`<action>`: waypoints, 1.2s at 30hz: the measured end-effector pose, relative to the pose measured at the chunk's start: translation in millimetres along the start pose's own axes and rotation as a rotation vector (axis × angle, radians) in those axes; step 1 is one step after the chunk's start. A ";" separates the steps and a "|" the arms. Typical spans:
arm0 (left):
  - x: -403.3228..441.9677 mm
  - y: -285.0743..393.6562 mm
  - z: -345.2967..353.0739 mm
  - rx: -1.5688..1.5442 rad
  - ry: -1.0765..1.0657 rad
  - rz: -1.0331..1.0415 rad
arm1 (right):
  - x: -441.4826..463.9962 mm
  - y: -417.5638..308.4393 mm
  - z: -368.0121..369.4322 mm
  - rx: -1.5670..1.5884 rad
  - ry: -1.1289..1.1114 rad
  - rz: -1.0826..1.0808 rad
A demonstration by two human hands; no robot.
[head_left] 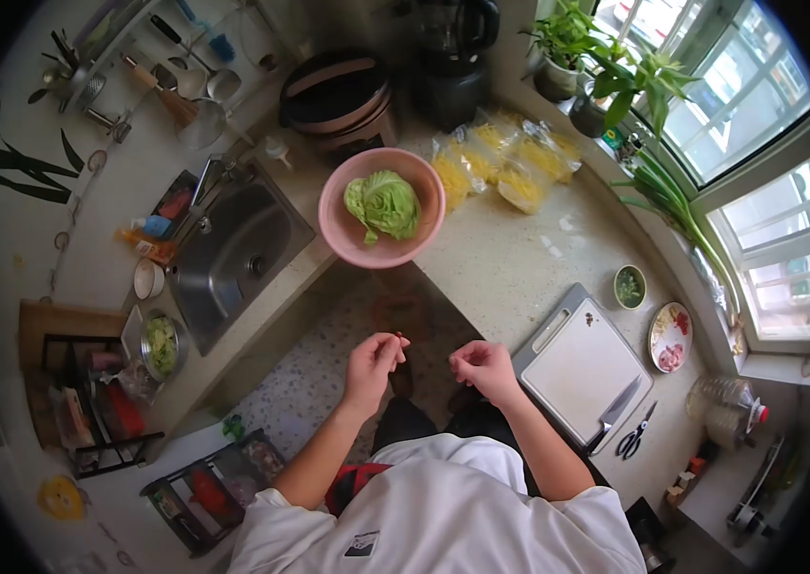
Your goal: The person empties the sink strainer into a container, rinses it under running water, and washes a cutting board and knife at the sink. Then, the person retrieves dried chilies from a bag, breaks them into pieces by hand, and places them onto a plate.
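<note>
Both hands hang over the floor gap in front of the counter corner, apart from each other. My left hand [375,367] has its fingers curled in; whether something small is between them I cannot make out. My right hand [484,367] is also curled, near the edge of a cutting board [582,364], without touching it. Beyond the hands, a pink basin [336,230] on the counter corner holds a green cabbage [388,205]. A knife [619,407] lies on the board's lower right, with black scissors [634,434] beside the board.
A sink [242,253] is at the left, with a bowl of chopped greens [162,346] below it. Bags of yellow food [510,158] lie behind. A small green bowl [630,287], a plate of meat [671,338] and a plastic jug [725,411] stand at the right.
</note>
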State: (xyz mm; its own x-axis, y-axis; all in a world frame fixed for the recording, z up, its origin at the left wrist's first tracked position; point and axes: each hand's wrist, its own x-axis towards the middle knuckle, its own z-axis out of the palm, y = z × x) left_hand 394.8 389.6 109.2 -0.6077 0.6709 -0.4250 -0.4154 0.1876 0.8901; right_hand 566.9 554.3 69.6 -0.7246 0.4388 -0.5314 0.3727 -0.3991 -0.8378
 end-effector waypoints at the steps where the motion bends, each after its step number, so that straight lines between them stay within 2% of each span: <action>1: 4.5 0.8 -13.0 -0.232 -0.036 -0.052 | 13.0 14.6 15.6 -0.144 0.038 -0.059; 3: 12.7 2.4 -49.0 -0.712 -0.086 -0.159 | 42.1 44.3 61.1 -0.443 0.093 -0.165; 7: 23.1 6.5 -84.4 -0.817 -0.093 -0.191 | 87.2 80.4 107.1 -0.707 0.159 -0.168; 10: 30.0 11.1 -102.5 -0.836 -0.112 -0.203 | 108.0 98.2 128.5 -0.789 0.204 -0.165; 13: 35.0 15.5 -115.1 -0.854 -0.106 -0.222 | 114.8 99.3 146.3 -0.780 0.265 -0.342; 16: 41.3 13.0 -123.4 -0.887 -0.136 -0.229 | 112.0 79.5 157.7 -0.732 0.298 -0.306; 19: 46.7 13.4 -123.1 -0.895 -0.152 -0.223 | 93.9 30.1 172.1 -0.529 0.340 -0.396; 22: 53.1 8.7 -119.6 -0.867 -0.166 -0.175 | 64.8 -27.3 186.6 -0.476 0.199 -0.554; 26: 53.4 17.3 -111.7 -0.874 -0.160 -0.177 | 63.0 -38.3 197.4 -0.579 0.243 -0.716; 28: 52.9 16.0 -109.8 -0.871 -0.197 -0.143 | 62.6 -38.0 196.1 -0.611 0.248 -0.691; 31: 55.9 12.6 -121.9 -0.511 -0.104 -0.053 | 56.8 -40.4 188.6 -0.745 0.260 -0.669; 34: 57.8 21.8 -138.7 0.177 -0.113 0.237 | 52.3 -48.8 181.1 -0.844 0.228 -0.668; 36: 55.0 51.2 -143.5 0.564 -0.235 0.372 | 51.7 -52.8 180.2 -0.860 0.191 -0.676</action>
State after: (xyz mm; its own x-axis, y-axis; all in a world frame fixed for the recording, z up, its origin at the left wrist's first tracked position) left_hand 243.0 333.2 107.8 -0.4529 0.8873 -0.0868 0.2428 0.2164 0.9456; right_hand 405.3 453.0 109.0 -0.8567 0.5019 0.1191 0.2663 0.6281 -0.7312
